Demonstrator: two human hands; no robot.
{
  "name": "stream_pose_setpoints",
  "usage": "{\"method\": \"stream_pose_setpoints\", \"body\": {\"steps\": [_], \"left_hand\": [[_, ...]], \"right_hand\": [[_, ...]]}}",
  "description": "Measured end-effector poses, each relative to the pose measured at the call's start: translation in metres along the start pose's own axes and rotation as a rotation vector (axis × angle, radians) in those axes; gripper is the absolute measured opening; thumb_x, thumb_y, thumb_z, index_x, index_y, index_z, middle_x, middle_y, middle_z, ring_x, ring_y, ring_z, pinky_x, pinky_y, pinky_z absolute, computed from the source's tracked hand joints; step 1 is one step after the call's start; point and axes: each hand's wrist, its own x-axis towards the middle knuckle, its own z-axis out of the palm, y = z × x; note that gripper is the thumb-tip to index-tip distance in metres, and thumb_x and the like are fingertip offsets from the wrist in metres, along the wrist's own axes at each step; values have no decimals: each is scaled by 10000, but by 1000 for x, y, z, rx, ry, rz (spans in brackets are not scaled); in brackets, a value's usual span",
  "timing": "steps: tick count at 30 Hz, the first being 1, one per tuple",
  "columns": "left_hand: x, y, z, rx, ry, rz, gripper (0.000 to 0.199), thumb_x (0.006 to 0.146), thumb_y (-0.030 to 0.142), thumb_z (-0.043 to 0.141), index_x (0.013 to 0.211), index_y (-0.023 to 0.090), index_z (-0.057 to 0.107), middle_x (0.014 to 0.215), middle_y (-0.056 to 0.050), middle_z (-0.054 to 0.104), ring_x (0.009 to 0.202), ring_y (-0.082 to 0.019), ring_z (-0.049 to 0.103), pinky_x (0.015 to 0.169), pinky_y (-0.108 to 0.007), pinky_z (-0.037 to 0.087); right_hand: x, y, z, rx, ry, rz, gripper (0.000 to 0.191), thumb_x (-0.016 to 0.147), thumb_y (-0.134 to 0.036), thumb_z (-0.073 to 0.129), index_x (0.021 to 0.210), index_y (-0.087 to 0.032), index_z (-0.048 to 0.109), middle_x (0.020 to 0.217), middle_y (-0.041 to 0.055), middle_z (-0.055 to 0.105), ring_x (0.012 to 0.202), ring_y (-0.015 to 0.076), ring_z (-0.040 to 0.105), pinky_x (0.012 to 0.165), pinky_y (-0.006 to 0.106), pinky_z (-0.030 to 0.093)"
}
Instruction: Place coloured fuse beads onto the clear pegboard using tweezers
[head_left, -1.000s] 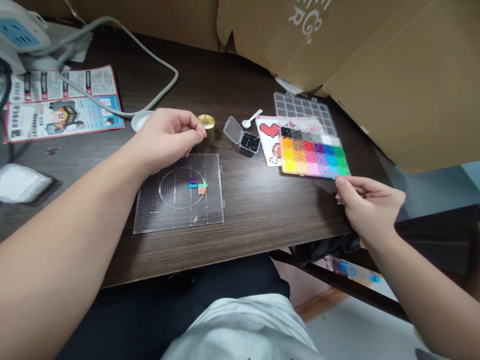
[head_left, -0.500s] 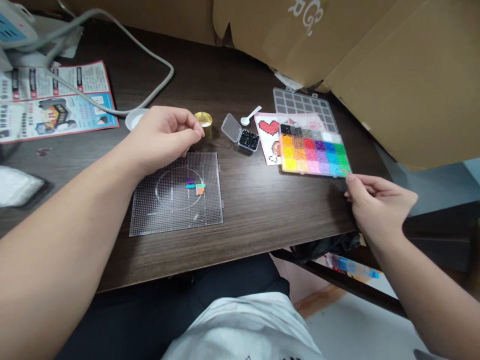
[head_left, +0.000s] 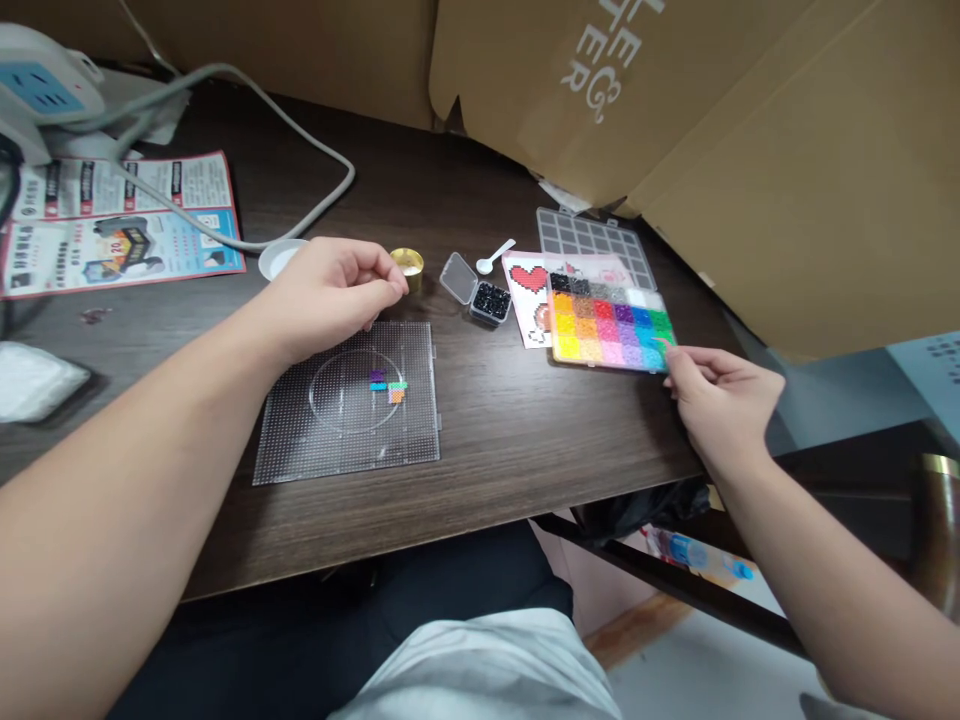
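My left hand [head_left: 337, 290] hovers above the far edge of a clear pegboard [head_left: 352, 430], fingers closed in a pinch; whatever they hold, if anything, is hidden. A small cluster of coloured beads [head_left: 388, 386] sits on the pegboard's right half. Just past my left fingertips stands a little gold tin [head_left: 409, 264] with pale contents. At the near right corner of a compartment box of coloured beads [head_left: 611, 325], my right hand [head_left: 716, 400] is closed on a thin pinkish tool, seemingly tweezers [head_left: 663, 343]. Its tip reaches over the green and blue beads.
A lidded box of black beads [head_left: 491, 301], a white spoon [head_left: 496, 257] and a heart pattern sheet [head_left: 528, 285] lie mid-table. Behind are an empty compartment lid [head_left: 596, 240] and cardboard [head_left: 540, 120]. At left are a grey cable [head_left: 341, 190], a leaflet [head_left: 124, 225] and a power strip [head_left: 49, 85].
The whole view has shifted slightly. My right hand's tool tip has moved a little farther in over the bead box's near right corner. My left hand keeps its pinch near the tin.
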Motion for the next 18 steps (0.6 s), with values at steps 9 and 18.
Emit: {"method": "stream_pose_setpoints", "body": {"steps": [9, 18], "left_hand": [[0, -4, -1, 16, 1, 34, 151, 1008, 124, 649, 886, 194, 705, 620, 41, 562, 581, -90, 465, 639, -294, 309], [1, -5, -1, 49, 14, 33, 113, 1002, 134, 656, 925, 186, 720, 605, 39, 571, 589, -89, 471, 657, -290, 322]], "right_hand": [[1, -1, 2, -9, 10, -12, 119, 802, -265, 895, 830, -151, 876, 619, 56, 706, 521, 140, 510, 519, 313, 336], [1, 2, 0, -10, 5, -25, 115, 791, -273, 901, 823, -167, 872, 620, 53, 704, 522, 141, 507, 522, 316, 337]]}}
